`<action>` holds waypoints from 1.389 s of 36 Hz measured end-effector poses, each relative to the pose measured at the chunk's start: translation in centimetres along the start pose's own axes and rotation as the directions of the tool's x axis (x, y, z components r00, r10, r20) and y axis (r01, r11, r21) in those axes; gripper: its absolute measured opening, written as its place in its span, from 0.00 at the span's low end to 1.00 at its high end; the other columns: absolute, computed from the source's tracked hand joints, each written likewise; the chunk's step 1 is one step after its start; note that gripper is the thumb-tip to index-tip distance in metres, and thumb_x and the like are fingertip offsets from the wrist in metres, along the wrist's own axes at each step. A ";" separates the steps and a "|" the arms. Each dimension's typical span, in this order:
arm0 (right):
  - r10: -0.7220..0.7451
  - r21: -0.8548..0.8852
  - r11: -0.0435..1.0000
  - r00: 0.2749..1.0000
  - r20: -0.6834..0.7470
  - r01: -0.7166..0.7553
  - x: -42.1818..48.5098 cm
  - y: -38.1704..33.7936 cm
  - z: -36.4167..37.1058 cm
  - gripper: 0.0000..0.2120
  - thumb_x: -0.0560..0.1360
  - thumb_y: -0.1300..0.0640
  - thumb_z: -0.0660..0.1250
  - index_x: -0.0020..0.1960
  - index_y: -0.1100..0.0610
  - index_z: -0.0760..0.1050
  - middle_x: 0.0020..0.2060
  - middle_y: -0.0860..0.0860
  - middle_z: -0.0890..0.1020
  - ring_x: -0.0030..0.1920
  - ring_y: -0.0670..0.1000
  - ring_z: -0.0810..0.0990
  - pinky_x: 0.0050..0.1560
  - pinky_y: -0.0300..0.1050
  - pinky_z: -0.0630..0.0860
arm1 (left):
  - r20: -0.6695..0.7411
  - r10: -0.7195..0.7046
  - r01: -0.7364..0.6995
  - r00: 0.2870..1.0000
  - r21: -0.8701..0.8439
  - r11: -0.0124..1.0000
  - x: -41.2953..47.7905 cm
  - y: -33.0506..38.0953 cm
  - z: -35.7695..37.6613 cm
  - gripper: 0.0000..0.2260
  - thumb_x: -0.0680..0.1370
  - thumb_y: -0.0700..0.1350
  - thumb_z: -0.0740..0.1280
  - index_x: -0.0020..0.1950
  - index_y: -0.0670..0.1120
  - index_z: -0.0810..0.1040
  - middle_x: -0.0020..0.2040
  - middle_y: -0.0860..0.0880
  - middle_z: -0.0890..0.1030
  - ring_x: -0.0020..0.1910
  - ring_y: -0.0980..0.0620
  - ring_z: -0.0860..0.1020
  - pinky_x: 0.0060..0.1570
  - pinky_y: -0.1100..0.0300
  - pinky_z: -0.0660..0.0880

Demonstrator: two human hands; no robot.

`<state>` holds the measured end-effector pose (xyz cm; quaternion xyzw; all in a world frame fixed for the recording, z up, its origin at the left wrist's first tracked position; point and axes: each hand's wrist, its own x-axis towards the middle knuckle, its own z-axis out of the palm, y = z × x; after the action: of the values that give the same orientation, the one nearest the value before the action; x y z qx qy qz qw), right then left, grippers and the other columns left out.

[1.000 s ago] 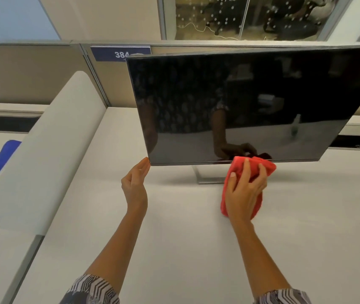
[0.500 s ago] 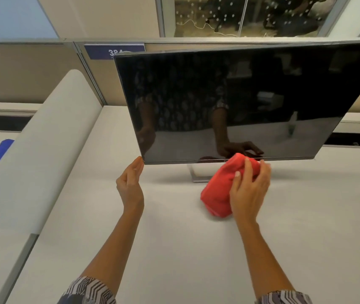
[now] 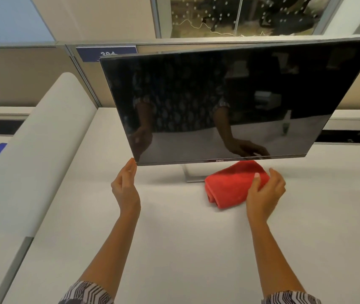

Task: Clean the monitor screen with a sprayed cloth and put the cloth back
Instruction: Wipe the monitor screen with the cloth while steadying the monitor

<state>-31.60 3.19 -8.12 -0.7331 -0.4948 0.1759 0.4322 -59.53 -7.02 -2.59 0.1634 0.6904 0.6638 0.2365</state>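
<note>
Nearest, two patterned sleeves (image 3: 87, 292) sat at the frame's bottom edge, forearms reaching fwd over the pale worktop (image 3: 174, 249). The left hand (image 3: 126, 187) was up at the lower-left corner of the monitor (image 3: 218, 95). Its fingers (image 3: 130, 170) were straight & pressed together, tips touching the bezel, pinching nothing. The right hand (image 3: 264, 191) was on the red cloth (image 3: 229, 185), thumb laid on top, other fingers (image 3: 276, 176) curled round its right end.

The cloth lay bunched on the worktop, its left end just beside the stand foot (image 3: 193, 177); touching or not, couldn't tell. Its long axis ran diag., near-left to far-right, so the bulk lay left of the right palm, toward the stand. The left hand was well apart from it w/ the stand btwn them, so the right hand was plainly the nearer.

Judgement: wiping looked done & the cloth set down. The next move prob. needs only the right fingers uncurled & drawn off rightward, w/o dragging the cloth.

Behind, the monitor was dark, glass reflecting the person's arms. Further back stood a partition w/ a blue number plate (image 3: 106, 54), then a window (image 3: 240, 16).
</note>
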 end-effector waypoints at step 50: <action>0.160 0.357 0.929 0.977 -0.144 -0.100 -0.8 -7.2 -1.6 0.26 0.84 0.45 0.49 0.80 0.51 0.52 0.73 0.55 0.68 0.68 0.60 0.74 0.68 0.58 0.72 | 0.045 0.281 -0.284 0.959 0.062 0.957 -2.9 5.2 1.2 0.18 0.83 0.44 0.57 0.74 0.49 0.69 0.68 0.59 0.71 0.69 0.61 0.68 0.67 0.64 0.66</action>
<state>-35.00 2.76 -1.54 -0.6888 -0.3673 0.2257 0.5828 -56.95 -7.20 2.92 0.2800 0.6779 0.6639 0.1458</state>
